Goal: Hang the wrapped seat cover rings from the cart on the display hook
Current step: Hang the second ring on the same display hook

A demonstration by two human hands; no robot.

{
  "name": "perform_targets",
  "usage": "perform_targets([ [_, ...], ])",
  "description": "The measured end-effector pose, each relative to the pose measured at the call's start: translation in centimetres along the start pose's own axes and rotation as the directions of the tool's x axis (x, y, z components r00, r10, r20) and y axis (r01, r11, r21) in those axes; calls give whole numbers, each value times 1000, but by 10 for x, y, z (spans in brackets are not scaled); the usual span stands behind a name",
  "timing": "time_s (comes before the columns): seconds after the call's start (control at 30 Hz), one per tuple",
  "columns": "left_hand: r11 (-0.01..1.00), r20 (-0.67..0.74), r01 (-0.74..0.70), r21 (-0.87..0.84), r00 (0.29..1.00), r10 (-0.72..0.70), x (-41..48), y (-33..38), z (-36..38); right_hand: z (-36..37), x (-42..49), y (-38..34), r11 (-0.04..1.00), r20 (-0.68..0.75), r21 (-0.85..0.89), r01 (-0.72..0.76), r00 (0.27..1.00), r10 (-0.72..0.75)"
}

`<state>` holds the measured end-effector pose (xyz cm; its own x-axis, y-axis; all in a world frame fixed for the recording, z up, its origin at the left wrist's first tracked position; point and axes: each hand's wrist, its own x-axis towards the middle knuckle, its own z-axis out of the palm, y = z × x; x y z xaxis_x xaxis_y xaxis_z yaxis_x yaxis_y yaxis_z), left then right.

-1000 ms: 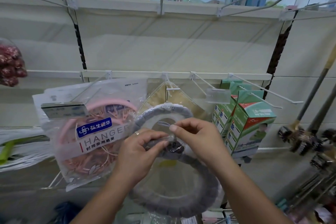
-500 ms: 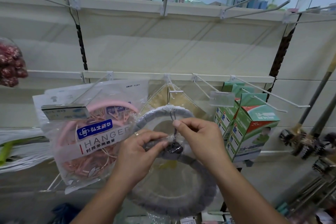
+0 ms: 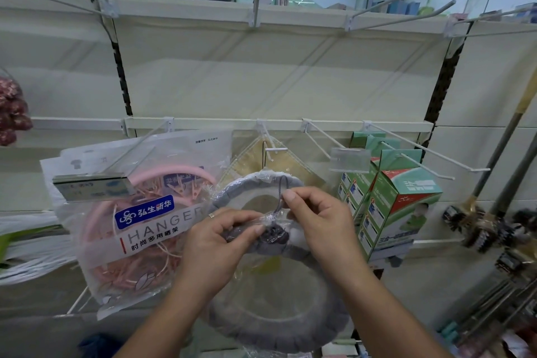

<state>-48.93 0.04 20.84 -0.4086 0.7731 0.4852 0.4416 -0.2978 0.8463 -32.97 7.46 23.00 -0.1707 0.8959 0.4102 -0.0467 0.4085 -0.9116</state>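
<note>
A grey seat cover ring (image 3: 279, 325) in clear plastic wrap hangs low in front of me. My left hand (image 3: 223, 244) pinches the wrap at its top, by a dark knot. My right hand (image 3: 316, 218) pinches the thin grey hanging loop (image 3: 280, 195) and holds it up. Behind it a second grey wrapped ring (image 3: 247, 186) hangs on the white display hook (image 3: 271, 151), over a beige wrapped item (image 3: 252, 160). The loop in my hand is below the hook's tip. The cart is out of view.
A bagged pink clothes hanger (image 3: 139, 221) hangs on the hook to the left. Green and white boxes (image 3: 404, 206) hang to the right under bare hooks (image 3: 436, 160). Broom handles and brushes (image 3: 488, 221) lean at the far right. Bare white back panels fill the wall above.
My right hand has drawn the hanging loop upward out of the wrap, and the loop now stands clear above the knot. My left hand keeps its grip.
</note>
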Motion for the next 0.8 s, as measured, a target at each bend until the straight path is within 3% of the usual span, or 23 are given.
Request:
perform_targets([
  [0.23,998,50,55,-5,997,-55,0,9,-2,0,-1,2,999,19,30,33,999,-34],
  [0.47,993,-37,63,-102,997,-67,12,33,5,0,2,1,998,57,11,68,996,-68],
  [0.8,968,-14,119,-220,992,-125,17,42,21,-2,3,3,995,53,12,96,994,-97],
])
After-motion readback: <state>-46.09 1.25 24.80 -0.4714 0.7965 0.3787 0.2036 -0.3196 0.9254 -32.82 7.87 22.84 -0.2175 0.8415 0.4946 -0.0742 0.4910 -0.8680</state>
